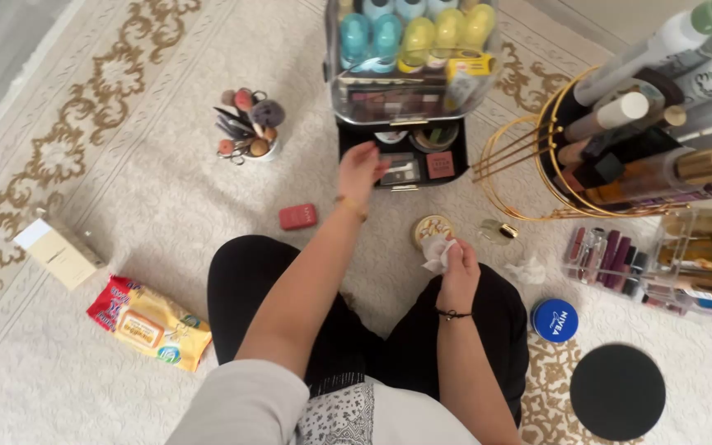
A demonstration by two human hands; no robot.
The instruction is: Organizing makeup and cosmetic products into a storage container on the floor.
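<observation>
1. Carpet [125, 165], cream with gold scrolls, fills the view from above; a person sits on it in black trousers.
2. The left hand [360, 169] reaches toward twelve o'clock, fingers loosely spread, at the open drawer of a black cosmetics organiser [405, 124]; whether it touches anything there I cannot tell.
3. The right hand [457, 268], near centre, pinches a crumpled white wipe [438, 251].
4. A small round patterned tin [430, 229] lies just beside the wipe, at its eleven o'clock.
5. A red compact [297, 216] lies on the carpet, at seven o'clock from the left hand.
6. A cup of makeup brushes [247, 124] stands at ten o'clock.
7. A blue round tin [555, 320] sits at four o'clock from the right hand.
</observation>
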